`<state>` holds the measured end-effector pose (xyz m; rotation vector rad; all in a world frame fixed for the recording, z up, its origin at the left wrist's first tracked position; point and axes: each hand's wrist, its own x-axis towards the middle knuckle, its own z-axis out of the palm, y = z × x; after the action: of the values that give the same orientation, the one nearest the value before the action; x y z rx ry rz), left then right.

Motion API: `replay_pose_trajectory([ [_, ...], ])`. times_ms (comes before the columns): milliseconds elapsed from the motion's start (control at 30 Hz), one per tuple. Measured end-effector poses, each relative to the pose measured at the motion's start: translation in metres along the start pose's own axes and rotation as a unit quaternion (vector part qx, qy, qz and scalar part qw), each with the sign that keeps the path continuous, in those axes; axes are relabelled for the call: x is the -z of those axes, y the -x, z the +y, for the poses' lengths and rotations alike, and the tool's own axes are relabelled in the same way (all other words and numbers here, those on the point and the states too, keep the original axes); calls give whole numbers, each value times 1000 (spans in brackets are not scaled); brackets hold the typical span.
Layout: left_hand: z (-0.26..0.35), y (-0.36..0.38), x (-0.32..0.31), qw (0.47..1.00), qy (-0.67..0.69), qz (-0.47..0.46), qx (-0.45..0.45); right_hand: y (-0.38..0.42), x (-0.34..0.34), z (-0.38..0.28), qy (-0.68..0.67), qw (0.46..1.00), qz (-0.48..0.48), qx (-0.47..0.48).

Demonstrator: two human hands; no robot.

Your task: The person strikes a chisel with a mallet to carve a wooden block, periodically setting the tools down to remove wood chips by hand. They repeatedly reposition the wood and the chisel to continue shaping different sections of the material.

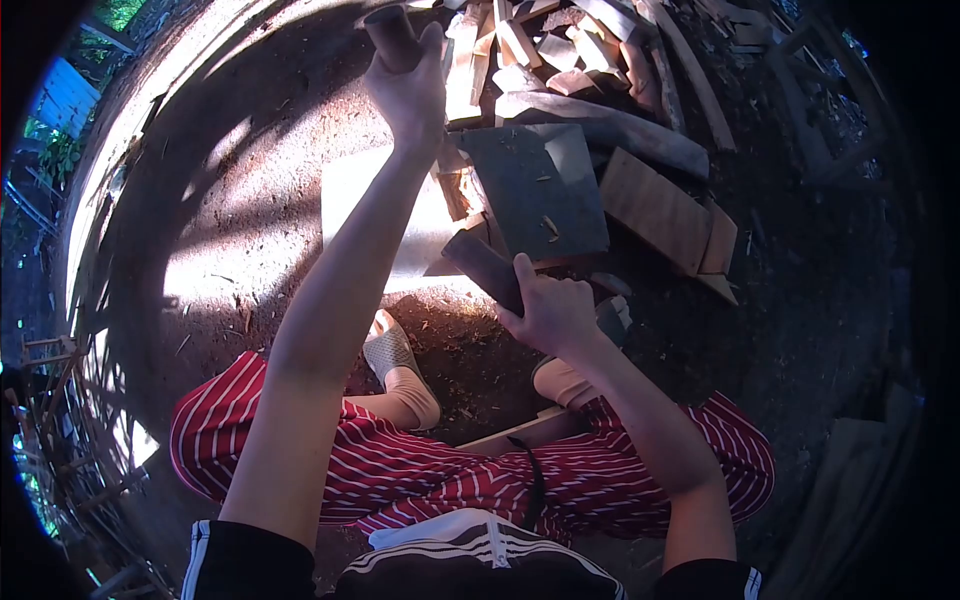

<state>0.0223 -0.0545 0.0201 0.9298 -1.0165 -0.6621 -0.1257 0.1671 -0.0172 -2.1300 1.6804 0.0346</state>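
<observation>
Raised at the top, my left hand (405, 85) has its fingers wrapped round a dark cylindrical piece (393, 38), which looks like wood. My right hand (552, 308) grips another dark, round piece (485, 268) in front of my feet, its far end pointing up and left. Just beyond that end lies a dark flat board (535, 190) with small chips on it. A brightly lit pale board (355, 205) lies to its left, partly behind my left forearm. Split wood shows between the two boards.
A pile of split wood (570, 50) lies at the top, with a long log (610, 130) below it. A brown board (655, 210) rests at the right. My sandalled feet (395, 365) are on the dirt ground (225, 270). Sticks (85, 440) stand at the far left.
</observation>
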Motion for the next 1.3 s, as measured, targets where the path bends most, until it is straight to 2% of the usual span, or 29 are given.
replay_pose_trajectory([
  [367, -12, -4, -4, 1000, -16, 24, -12, -1, -2, 1, -1, 1000, -2, 2],
  [467, -9, 0, -8, 999, -37, 30, 25, -1, -5, 3, -1, 1000, -2, 5],
  [533, -8, -1, -9, 999, -31, 30, -29, 0, -5, 3, 2, 1000, 7, 11],
  [567, -7, -1, -8, 999, -33, 31, -28, 0, -5, 3, 5, 1000, 19, 16],
  [633, -4, 2, -7, 1000, -5, 9, 26, -1, -7, 4, 4, 1000, 21, 19],
  [667, -3, 4, -9, 1000, -6, 8, 26, -1, -7, 4, 3, 999, 24, 22],
  [733, 0, 8, -15, 994, -105, 32, -20, 0, -5, 3, -12, 1000, 13, 15],
  [800, 1, 12, -15, 991, -119, 33, -47, -2, -2, 6, -19, 1000, 7, 12],
  [867, 2, 14, -13, 990, -126, 12, -59, -6, 0, 8, -117, 993, -14, -25],
  [900, 0, 15, -13, 991, -121, 23, -42, -7, 7, 9, -116, 993, -12, -21],
  [933, -1, 15, -10, 991, -122, 26, -44, -7, 17, 12, -311, 949, -4, -50],
  [967, 1, 15, -9, 991, -129, 22, -40, -9, 31, 12, -492, 867, 3, -78],
  [1033, 1, 17, -11, 989, -141, 27, -31, -29, 53, 15, -456, 867, 196, -35],
  [1100, 1, 19, -13, 992, -120, 21, -30, -33, 132, -12, -478, 848, 222, 52],
  [1167, -3, 21, -14, 997, -62, 7, -35, -38, 190, -38, -408, 832, 331, 180],
  [1200, 1, 21, -15, 998, -59, 4, -38, -47, 214, -46, -367, 822, 344, 266],
  [1267, 13, 27, -12, 994, -102, 3, -35, -43, 241, -64, -245, 875, 348, 231],
  [1300, 23, 30, -12, 995, -95, 3, 2, -50, 239, -67, -136, 931, 300, 157],
])
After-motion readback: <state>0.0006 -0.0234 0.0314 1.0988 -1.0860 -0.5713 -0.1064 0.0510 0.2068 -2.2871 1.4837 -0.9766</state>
